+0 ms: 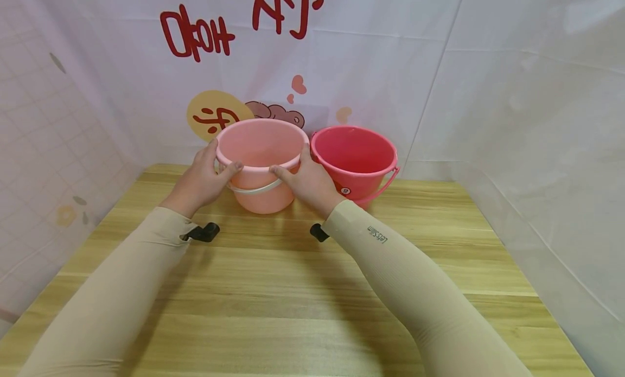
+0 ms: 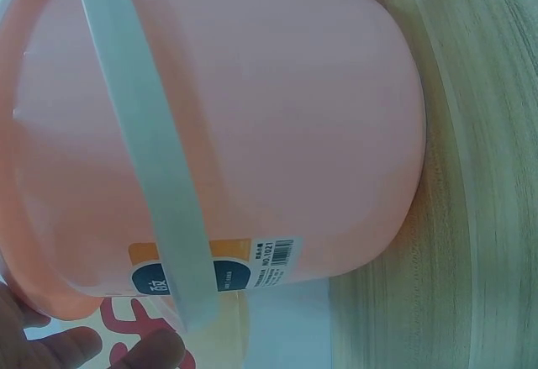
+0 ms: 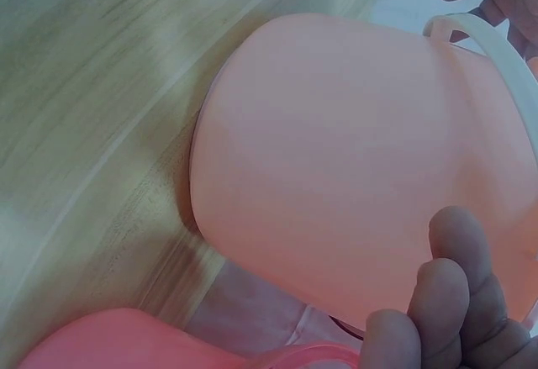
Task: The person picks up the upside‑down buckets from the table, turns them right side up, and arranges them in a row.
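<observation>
A light pink bucket (image 1: 263,195) stands upright near the back of the wooden table, its white handle (image 1: 259,190) hanging down across the front. At its left rim, my left hand (image 1: 202,176) holds it with the thumb over the near edge. My right hand (image 1: 312,180) grips the right side of the rim, thumb also on the near edge. In the left wrist view a label (image 2: 273,260) shows on the bucket's side, partly behind the handle. Fingers of the right hand (image 3: 454,302) lie along the outer wall in the right wrist view.
Close on the right stands a darker pink bucket (image 1: 361,183) with its own pink handle (image 1: 386,188) lowered. Behind both hangs a white printed cloth (image 1: 371,62) with red characters and hearts. More pale cloth borders the wooden table (image 1: 273,306) at left and right.
</observation>
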Available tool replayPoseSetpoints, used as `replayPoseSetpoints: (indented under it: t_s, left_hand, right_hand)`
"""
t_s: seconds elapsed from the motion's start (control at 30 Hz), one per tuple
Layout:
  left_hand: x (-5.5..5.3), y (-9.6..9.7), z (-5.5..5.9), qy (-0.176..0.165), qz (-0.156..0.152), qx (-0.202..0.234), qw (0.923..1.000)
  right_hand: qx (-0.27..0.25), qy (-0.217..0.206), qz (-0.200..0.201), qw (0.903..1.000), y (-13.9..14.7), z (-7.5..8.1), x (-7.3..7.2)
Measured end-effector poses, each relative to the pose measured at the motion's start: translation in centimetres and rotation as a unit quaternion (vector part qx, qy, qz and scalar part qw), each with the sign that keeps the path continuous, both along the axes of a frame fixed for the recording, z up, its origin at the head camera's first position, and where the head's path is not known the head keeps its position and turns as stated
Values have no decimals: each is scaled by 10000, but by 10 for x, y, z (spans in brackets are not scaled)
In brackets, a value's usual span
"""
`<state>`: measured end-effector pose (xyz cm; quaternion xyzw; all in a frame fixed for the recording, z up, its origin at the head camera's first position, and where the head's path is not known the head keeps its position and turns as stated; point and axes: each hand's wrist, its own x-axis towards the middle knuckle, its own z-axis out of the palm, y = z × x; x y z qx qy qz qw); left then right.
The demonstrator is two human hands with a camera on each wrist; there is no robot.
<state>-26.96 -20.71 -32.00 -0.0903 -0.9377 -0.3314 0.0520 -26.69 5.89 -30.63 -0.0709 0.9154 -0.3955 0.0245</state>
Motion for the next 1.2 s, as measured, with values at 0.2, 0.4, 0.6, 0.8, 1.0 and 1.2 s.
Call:
replayPoseSetpoints:
  t_s: [0.2, 0.4, 0.6, 0.8, 1.0, 1.2]
  left_hand:
    - [1, 0, 0, -5, 5, -31, 10000]
    - [1, 0, -1, 20, 12, -45, 10000]
    - [1, 0, -1, -13, 34, -60, 10000]
    - [2, 1, 0, -53, 62, -54, 10000]
    - [1, 1, 0, -27, 50, -22, 10000]
    - [2, 1, 0, -7, 21, -43, 10000]
  right_hand:
    - [103, 108, 11, 9999, -1, 1, 0]
    - [57, 185, 46, 9998, -1, 0, -1]
    - [8, 245, 83, 9997, 0, -2, -1]
    - [33, 231, 66, 9997, 0, -2, -1]
    - [52, 212, 55, 9997, -1, -1, -1]
    - [64, 182, 32, 9998, -1, -1, -1]
